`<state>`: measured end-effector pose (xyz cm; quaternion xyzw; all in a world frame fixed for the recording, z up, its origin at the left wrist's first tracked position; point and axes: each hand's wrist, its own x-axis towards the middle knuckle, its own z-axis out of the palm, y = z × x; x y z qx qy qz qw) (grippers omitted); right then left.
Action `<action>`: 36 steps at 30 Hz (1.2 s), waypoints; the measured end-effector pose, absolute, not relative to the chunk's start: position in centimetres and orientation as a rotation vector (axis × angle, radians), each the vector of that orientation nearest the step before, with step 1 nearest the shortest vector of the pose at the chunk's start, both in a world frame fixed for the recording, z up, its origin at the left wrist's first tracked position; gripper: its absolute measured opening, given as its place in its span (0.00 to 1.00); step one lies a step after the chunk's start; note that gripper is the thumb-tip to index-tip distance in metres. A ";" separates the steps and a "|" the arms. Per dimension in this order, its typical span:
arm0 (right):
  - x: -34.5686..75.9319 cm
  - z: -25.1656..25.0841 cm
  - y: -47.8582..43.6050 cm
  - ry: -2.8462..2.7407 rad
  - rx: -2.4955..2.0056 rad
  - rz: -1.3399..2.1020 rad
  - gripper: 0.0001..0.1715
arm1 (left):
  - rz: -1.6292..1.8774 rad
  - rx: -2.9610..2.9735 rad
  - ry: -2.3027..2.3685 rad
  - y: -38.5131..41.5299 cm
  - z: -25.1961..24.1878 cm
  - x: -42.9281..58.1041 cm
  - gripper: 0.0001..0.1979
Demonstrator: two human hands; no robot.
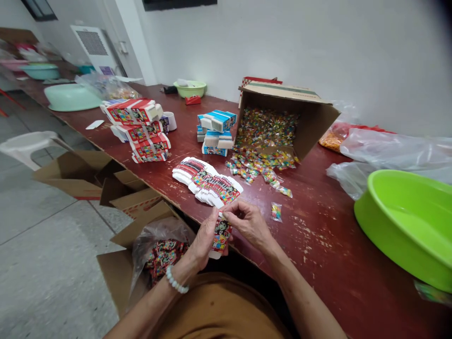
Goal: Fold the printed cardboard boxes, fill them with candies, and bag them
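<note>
Near the table's front edge, my left hand is closed around a small printed candy box, with a white flap sticking out at its lower end. The fingers of my right hand pinch the top end of that same box. Just beyond my hands lies a fanned row of flat, unfolded candy boxes. A single clear packet of colourful candy rests to the right of them. More candy packets spill onto the table from a tipped cardboard carton.
Stacked bundles of red boxes and blue boxes stand farther back. A large green basin sits at the right beside plastic bags. Below the table edge at left, an open carton holds finished-looking printed boxes in a plastic liner.
</note>
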<state>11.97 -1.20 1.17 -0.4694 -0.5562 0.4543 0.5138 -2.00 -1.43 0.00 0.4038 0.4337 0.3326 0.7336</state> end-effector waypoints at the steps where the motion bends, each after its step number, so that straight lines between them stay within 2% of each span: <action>1: 12.1 1.2 -1.3 -1.388 -1.135 1.061 0.06 | 0.705 0.853 0.937 -1.5 0.0 -2.0 0.35; 6: 12.5 1.8 -1.5 -1.419 -1.174 1.067 0.05 | 0.678 0.782 0.874 -1.6 0.1 -1.9 0.31; 11: 12.4 1.0 -1.4 -1.291 -1.109 1.216 0.06 | 0.675 0.856 0.891 -1.5 -0.2 -2.1 0.31; 21: 12.1 0.9 -1.7 -1.218 -1.131 1.213 0.09 | 0.706 0.890 0.906 -1.5 -0.6 -2.0 0.30; 28: 12.4 0.6 -2.0 -1.197 -1.059 1.432 0.16 | 0.688 0.706 0.849 -1.6 -0.8 -2.0 0.27; 31: 12.8 0.5 -2.3 -1.318 -1.042 1.323 0.16 | 0.656 0.634 0.827 -1.6 -0.3 -1.9 0.27; 36: 12.3 -0.4 -3.2 -1.454 -0.945 1.060 0.09 | 0.693 0.500 0.862 -1.6 0.7 -1.8 0.24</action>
